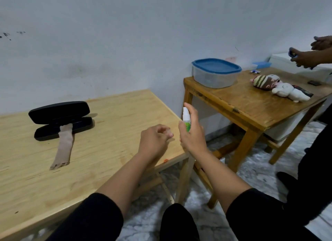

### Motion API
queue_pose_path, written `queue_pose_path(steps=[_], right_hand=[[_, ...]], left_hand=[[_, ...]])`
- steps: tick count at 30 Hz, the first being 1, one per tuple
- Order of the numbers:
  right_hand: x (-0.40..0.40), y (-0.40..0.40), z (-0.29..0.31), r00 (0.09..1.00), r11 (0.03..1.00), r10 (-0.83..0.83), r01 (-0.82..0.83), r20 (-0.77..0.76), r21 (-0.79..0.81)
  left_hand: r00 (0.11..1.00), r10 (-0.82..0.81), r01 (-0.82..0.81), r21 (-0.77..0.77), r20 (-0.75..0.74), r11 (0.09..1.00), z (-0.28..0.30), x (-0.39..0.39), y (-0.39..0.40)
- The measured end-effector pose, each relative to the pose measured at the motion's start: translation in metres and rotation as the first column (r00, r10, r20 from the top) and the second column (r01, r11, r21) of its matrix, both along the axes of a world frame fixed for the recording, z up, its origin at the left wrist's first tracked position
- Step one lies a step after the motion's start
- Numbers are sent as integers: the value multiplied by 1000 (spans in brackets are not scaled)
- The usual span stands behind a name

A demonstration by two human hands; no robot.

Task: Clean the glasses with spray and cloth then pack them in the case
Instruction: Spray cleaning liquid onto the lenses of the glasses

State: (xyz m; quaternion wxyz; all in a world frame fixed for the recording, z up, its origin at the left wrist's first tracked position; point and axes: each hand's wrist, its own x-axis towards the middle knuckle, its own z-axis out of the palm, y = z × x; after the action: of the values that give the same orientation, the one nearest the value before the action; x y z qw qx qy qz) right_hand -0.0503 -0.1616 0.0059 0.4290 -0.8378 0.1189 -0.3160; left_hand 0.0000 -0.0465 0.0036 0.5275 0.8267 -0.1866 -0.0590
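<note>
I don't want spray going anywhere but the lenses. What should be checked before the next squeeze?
1. Spray bottle gripped upright in right hand: ok.
2. Finger on the nozzle top: ok.
3. Glasses held in left hand: cannot tell; the fingers are curled, no frame is visible.
4. Nozzle aimed at the lenses: cannot tell.
5. Cloth within reach, draped from the case onto the table: ok.
6. Case open for packing: ok.
</note>
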Motion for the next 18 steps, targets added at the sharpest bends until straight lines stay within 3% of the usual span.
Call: queue_pose_path(steps=[4,11,18], right_hand=[[-3,3,-7,1000,1000,9,-9,-25,3],[-1,11,-7,999,999,8,-9,-39,-35],[2,34,6,999,1000,19,-19,40,-16]], left_hand=[[995,-30,24,73,90,997,-10,2,3],[993,-57,45,120,103,992,-12,2,6],[961,0,-59,205,278,977,3,11,33]])
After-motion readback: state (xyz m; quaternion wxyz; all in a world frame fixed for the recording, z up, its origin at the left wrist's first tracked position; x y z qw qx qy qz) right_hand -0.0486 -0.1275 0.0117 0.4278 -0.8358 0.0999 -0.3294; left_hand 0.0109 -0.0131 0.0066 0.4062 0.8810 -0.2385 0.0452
